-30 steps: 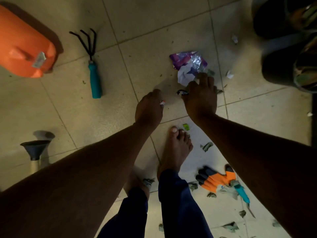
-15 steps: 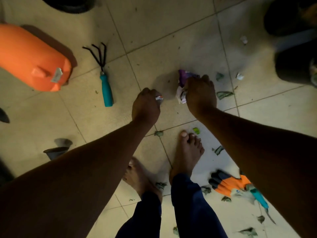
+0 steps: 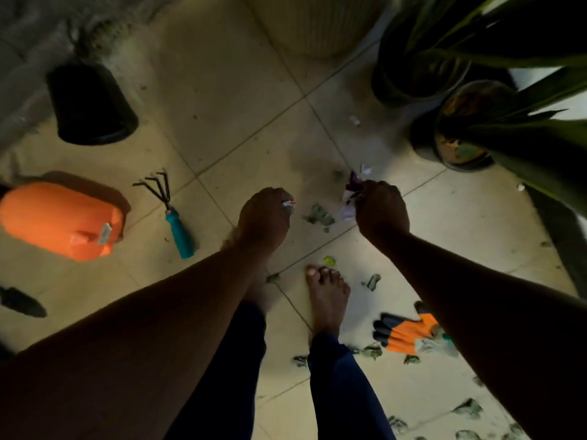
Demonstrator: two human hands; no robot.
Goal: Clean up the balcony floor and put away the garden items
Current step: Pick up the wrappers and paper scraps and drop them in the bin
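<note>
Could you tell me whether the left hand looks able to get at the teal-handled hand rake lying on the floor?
Probably yes: the hand rake lies in the open just left of the left hand, with bare tile between. But that hand is closed on a small scrap, so gripping may be awkward.

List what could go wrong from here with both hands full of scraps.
1. The right hand grips a purple wrapper loosely; bits may drop again.
2. Bare feet stand among leaf scraps near the hand rake; a misstep could hurt.
3. The left hand, closed on a small scrap, likely cannot take much more.
</note>
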